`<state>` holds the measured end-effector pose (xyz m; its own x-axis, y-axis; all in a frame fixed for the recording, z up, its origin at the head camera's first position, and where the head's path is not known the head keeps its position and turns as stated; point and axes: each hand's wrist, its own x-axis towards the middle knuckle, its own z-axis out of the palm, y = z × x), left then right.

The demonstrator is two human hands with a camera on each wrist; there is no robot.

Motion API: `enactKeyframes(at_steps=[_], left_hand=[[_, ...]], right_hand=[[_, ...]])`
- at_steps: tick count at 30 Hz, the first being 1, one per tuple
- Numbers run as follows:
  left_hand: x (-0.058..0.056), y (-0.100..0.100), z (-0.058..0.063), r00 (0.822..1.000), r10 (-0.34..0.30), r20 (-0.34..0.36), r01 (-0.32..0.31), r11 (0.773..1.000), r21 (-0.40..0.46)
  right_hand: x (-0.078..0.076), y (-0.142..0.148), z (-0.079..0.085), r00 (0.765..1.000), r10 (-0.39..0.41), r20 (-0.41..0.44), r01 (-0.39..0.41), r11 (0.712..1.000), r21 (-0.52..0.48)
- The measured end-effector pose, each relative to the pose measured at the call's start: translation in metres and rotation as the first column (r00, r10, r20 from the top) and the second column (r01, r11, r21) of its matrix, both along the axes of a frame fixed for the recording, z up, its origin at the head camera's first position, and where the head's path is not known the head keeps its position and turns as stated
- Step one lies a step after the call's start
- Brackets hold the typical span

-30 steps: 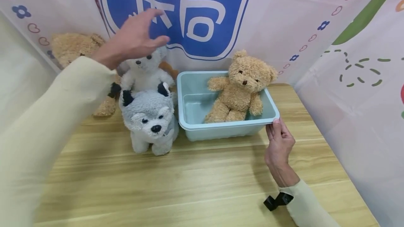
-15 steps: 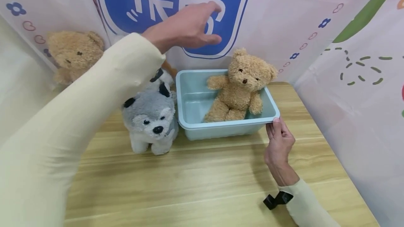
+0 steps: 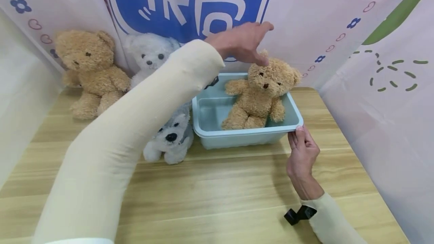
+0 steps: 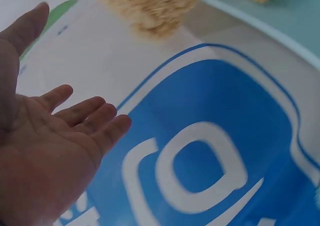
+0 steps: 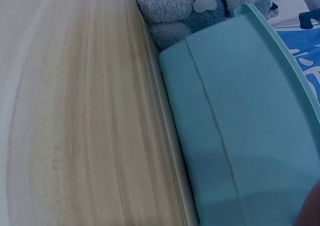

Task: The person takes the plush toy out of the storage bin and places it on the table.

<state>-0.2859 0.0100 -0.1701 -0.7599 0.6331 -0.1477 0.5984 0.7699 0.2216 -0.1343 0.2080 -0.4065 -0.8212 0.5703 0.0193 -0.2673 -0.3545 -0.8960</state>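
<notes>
A light brown teddy bear (image 3: 259, 102) sits leaning back in the right part of a light blue plastic bin (image 3: 237, 140). My left hand (image 3: 242, 40) is up behind the bear's head, overlapping its ear in the head view, with fingers extended and thumb spread. The left wrist view shows the palm of that hand (image 4: 55, 151) bare, with the bear's furry head (image 4: 155, 11) at the top. At the bin's near right corner, my right hand (image 3: 302, 157) pinches the rim, thumb on top and fingers beneath. The bin's long side (image 5: 240, 121) fills the right wrist view.
Left of the bin stands a grey-and-white husky plush (image 3: 173, 142), partly behind my left sleeve. Behind it sit a pale grey plush (image 3: 149, 54) and another brown teddy bear (image 3: 96, 74). A printed cloth (image 3: 312, 18) hangs behind the wooden table (image 3: 217, 199).
My left hand has swept right from above the grey plush to the bear in the bin, its sleeve now crossing the husky. My right hand stays on the rim.
</notes>
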Motion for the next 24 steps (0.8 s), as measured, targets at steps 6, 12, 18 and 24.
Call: enactKeyframes(at_steps=[6,12,18,24], left_hand=[[-0.012,0.004,-0.025,0.992,0.048,0.115,-0.046,0.999,-0.022],[-0.016,0.015,-0.050,0.998,-0.009,0.059,0.010,1.000,-0.019],[-0.013,0.036,-0.062,0.993,-0.120,0.016,0.121,0.990,-0.068],[-0.007,0.044,-0.062,0.995,-0.092,-0.042,0.082,0.980,-0.183]], right_hand=[[-0.001,0.000,-0.001,1.000,-0.007,0.002,0.007,1.000,-0.005],[0.000,0.000,-0.002,1.000,-0.007,0.004,0.007,1.000,-0.004],[0.001,0.001,-0.002,1.000,-0.008,-0.004,0.008,1.000,0.005],[0.000,0.000,-0.001,1.000,-0.006,-0.002,0.006,1.000,0.001]])
